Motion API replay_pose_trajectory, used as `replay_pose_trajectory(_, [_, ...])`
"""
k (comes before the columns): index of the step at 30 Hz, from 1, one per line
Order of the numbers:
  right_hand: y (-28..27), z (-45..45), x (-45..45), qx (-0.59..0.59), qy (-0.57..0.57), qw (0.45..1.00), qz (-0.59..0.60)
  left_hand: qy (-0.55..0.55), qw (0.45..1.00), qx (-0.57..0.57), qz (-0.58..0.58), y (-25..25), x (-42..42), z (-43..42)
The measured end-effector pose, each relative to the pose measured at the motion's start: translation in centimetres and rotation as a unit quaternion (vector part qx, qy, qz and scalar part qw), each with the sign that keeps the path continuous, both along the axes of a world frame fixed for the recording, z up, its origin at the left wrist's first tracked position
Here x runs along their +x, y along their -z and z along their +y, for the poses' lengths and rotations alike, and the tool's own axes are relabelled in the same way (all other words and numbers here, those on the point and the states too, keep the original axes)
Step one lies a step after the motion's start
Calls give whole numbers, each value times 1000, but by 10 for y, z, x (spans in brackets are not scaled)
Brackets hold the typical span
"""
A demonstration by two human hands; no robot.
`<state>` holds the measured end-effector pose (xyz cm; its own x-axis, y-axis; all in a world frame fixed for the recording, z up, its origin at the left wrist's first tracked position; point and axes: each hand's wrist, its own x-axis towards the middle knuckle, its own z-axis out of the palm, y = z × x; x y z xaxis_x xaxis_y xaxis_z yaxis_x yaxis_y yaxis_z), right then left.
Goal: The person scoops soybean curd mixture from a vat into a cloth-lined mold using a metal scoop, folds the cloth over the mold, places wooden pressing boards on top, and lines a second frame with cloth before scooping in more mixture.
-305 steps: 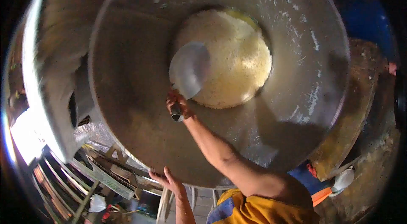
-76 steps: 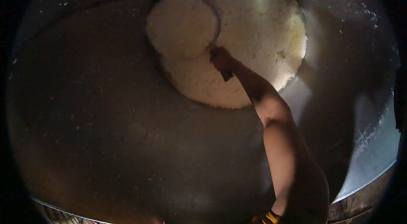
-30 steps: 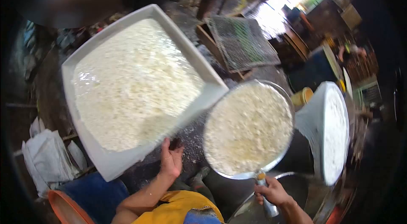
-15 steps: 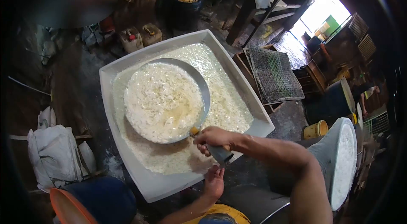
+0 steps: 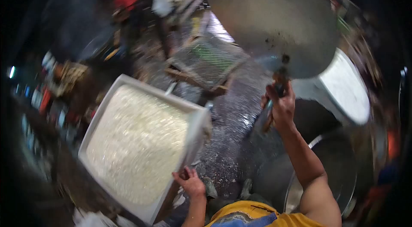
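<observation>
My right hand (image 5: 281,102) is wrapped round the handle of a large round metal scoop (image 5: 274,16), lifted at the upper right with its grey surface showing and dark marks near the handle. At the lower left a square white tub (image 5: 199,128) holds a pale, wet, lumpy mass (image 5: 137,141). My left hand (image 5: 191,182) is beside the tub's near right edge, fingers apart and holding nothing; whether it touches the edge I cannot tell.
A mesh-covered frame (image 5: 208,62) lies beyond the tub on the wet floor (image 5: 231,128). To the right are a white-topped container (image 5: 347,89) and, nearer me, a big metal vat (image 5: 352,188). White sacks (image 5: 94,219) lie at the bottom left.
The scoop, full and over the tub half a second ago, has swung up and right and shows no load. My left hand has left the handle's end. The view has turned right.
</observation>
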<state>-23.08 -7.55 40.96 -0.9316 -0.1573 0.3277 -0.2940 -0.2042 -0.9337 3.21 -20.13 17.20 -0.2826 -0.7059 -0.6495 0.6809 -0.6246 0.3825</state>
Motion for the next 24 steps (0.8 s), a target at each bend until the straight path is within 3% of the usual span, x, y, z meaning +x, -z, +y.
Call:
replay_pose_trajectory(1, [9, 54, 4, 13, 12, 1000, -18, 19, 999, -40, -7, -17, -12, 8])
replay_pose_trajectory(3, [46, 171, 24, 25, 49, 996, -63, 117, 971, -171, -120, 0, -36, 32])
replay_pose_trajectory(5, [98, 277, 60, 24, 93, 961, -260, 254, 926, -238, -146, -9, -67, 70])
replay_pose_trajectory(7, [167, 365, 111, -34, 182, 914, -362, 394, 855, -306, -145, -9, -104, 121])
replay_pose_trajectory(10, [262, 459, 171, -115, 314, 819, -467, 560, 727, -372, -139, -5, -154, 214])
replay_pose_trajectory(13, [406, 538, 211, -144, 445, 708, -529, 661, 600, -427, -142, -4, -195, 319])
replay_pose_trajectory(14, [467, 586, 217, -155, 467, 671, -555, 703, 536, -449, -131, 8, -211, 372])
replay_pose_trajectory(17, [576, 642, 215, -207, 601, 526, -565, 716, 427, -537, -125, 52, -231, 418])
replay_pose_trajectory(18, [610, 658, 205, -187, 648, 490, -552, 733, 393, -542, -117, 55, -235, 435])
replay_pose_trajectory(19, [690, 669, 204, -103, 697, 464, -536, 724, 371, -560, -160, 60, -235, 452])
replay_pose_trajectory(21, [746, 689, 186, 49, 741, 412, -527, 694, 329, -594, -240, 70, -238, 484])
replay_pose_trajectory(22, [736, 700, 163, 115, 740, 387, -537, 691, 286, -625, -225, 75, -244, 488])
replay_pose_trajectory(24, [751, 707, 141, 197, 666, 437, -572, 650, 253, -669, -258, 78, -241, 480])
